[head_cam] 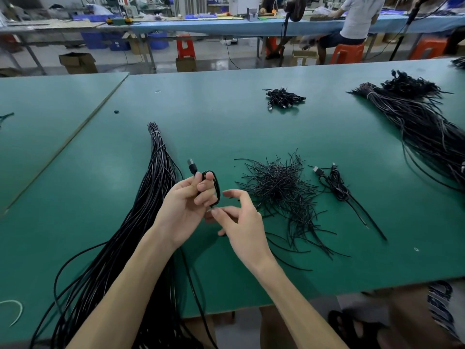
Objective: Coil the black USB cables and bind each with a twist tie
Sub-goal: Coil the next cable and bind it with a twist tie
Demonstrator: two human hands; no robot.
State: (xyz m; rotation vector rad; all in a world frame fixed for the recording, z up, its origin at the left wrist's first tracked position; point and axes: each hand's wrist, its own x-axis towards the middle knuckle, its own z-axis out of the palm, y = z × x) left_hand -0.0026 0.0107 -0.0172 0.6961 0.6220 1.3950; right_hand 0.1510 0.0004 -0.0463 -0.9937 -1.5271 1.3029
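1. Two bare hands work above a green table (pixel 226 127). The left hand (pixel 186 205) grips one black USB cable (pixel 217 187), looped small round its fingers, with the plug (pixel 191 167) pointing up.
2. The right hand (pixel 244 222), fingers loosely curled, has its fingertips at the loop's lower end; whether it pinches anything cannot be told.
3. Two long bundles of uncoiled cables lie on the table: the near bundle (pixel 156 187) beside the left forearm, the far bundle (pixel 422 122) well to the right.
4. One heap of twist ties (pixel 281 190) lies just beside the right hand, and a single coiled cable (pixel 336 183) lies near it. A small pile of coiled cables (pixel 283 98) sits farther back.
5. Behind, a seated person (pixel 357 18) occupies an orange stool (pixel 347 52).
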